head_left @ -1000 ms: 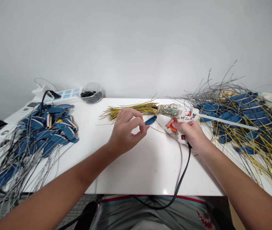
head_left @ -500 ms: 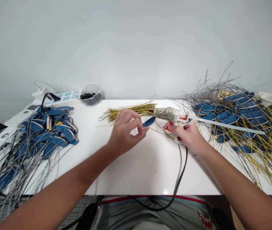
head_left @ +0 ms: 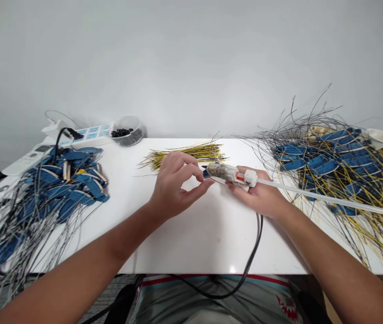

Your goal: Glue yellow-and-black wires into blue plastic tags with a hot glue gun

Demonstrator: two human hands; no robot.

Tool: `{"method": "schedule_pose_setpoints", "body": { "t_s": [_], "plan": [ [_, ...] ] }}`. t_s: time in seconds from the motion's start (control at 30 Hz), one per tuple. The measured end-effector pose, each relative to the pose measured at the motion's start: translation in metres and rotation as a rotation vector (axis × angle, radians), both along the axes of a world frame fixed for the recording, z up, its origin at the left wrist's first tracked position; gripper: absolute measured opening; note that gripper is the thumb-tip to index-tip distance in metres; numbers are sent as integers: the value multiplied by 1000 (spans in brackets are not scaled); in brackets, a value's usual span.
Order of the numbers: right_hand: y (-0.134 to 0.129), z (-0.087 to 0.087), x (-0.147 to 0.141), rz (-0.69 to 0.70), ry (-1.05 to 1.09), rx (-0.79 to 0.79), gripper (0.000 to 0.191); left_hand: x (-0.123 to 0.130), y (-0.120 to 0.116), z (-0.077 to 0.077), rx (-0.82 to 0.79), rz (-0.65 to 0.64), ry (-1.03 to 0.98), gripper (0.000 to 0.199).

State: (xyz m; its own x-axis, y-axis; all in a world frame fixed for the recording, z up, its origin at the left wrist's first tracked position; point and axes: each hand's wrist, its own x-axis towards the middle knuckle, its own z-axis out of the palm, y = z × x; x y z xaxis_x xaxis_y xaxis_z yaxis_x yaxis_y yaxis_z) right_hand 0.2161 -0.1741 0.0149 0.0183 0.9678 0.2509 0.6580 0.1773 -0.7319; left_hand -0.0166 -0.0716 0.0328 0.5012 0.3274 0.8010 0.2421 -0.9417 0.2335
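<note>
My right hand (head_left: 259,193) is wrapped round a white glue gun (head_left: 232,174) with a long clear stick (head_left: 326,198) in its back end. Its dark nozzle points left and meets a small blue piece (head_left: 206,173). My left hand (head_left: 178,182) pinches that blue piece by thumb and fingertips, which partly cover it. Thin wires trail from the piece toward the gun. Behind both hands lies a bundle of yellow and black wires (head_left: 191,154) on the white table (head_left: 191,243).
Blue pieces with grey wires (head_left: 77,193) are heaped at the left, and more with yellow and black wires (head_left: 340,157) at the right. A clear bowl (head_left: 128,135) of black parts stands beside a power strip (head_left: 93,135). The gun's black cord (head_left: 254,252) hangs over the front edge.
The glue gun has turned in my right hand and moved left and down, so its nozzle is now at the blue piece. My left hand has barely moved.
</note>
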Motion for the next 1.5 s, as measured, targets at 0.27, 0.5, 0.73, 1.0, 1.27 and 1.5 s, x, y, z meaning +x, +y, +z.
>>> {"method": "schedule_pose_setpoints", "body": {
  "t_s": [0.27, 0.5, 0.73, 1.0, 1.27, 1.5],
  "plan": [
    [-2, 5, -5, 58, -44, 6, 8, 1, 2, -2, -30, 45, 27, 24],
    [-1, 4, -4, 102, -54, 20, 12, 1, 2, -1, -55, 89, 24, 20],
    [-2, 7, -4, 94, -42, 22, 10, 1, 0, 0, -30, 48, 42, 21],
    [-1, 8, -4, 102, -70, 44, 13, 1, 0, -1, -32, 54, 30, 20],
    [-1, 6, -3, 93, -74, 48, 17, 2, 0, -2, -29, 60, 34, 19],
    [-1, 7, -3, 97, -71, 25, 11, 1, -1, 0, -36, 39, 53, 18]
  ]
}}
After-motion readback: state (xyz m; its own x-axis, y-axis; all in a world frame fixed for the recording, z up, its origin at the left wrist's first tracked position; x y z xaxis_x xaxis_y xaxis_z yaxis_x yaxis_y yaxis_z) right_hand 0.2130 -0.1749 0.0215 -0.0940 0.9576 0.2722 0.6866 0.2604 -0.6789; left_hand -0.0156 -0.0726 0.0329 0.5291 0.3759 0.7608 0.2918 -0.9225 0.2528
